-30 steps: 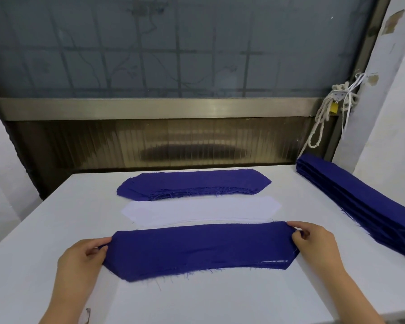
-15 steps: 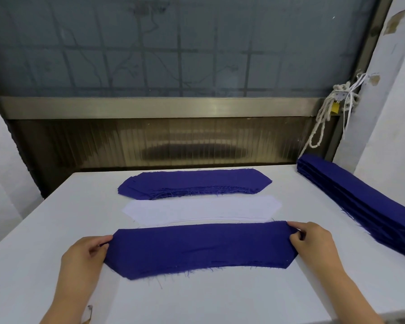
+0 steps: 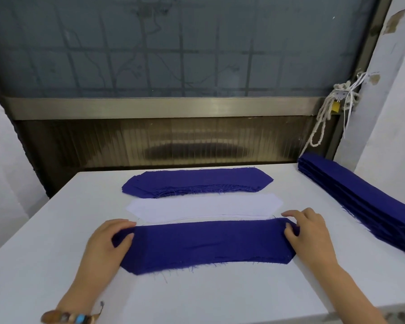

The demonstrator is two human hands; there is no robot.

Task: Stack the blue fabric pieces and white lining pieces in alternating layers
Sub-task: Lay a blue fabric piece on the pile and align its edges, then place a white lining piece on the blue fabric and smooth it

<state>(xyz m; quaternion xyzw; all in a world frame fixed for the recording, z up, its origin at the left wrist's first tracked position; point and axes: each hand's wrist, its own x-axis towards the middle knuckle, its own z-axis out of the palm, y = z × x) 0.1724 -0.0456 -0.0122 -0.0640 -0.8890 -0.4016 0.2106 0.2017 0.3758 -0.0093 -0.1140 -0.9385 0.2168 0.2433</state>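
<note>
while the left hand (image 3: 105,244) pinches one end and the right hand (image 3: 311,237) pinches the other, the blue fabric piece (image 3: 206,244) lies flat on the bench (image 3: 197,298), just in front of the white lining pieces (image 3: 204,206), a blue stack (image 3: 197,181) behind them.

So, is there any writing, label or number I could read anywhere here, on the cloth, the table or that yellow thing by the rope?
No readable text anywhere in this view.
The dark blue fabric piece, white lining piece and white table: plain, with no labels or print.
The small yellow object by the white rope: too small to show any marking.
The beaded bracelet: blurred, no lettering visible.
</note>
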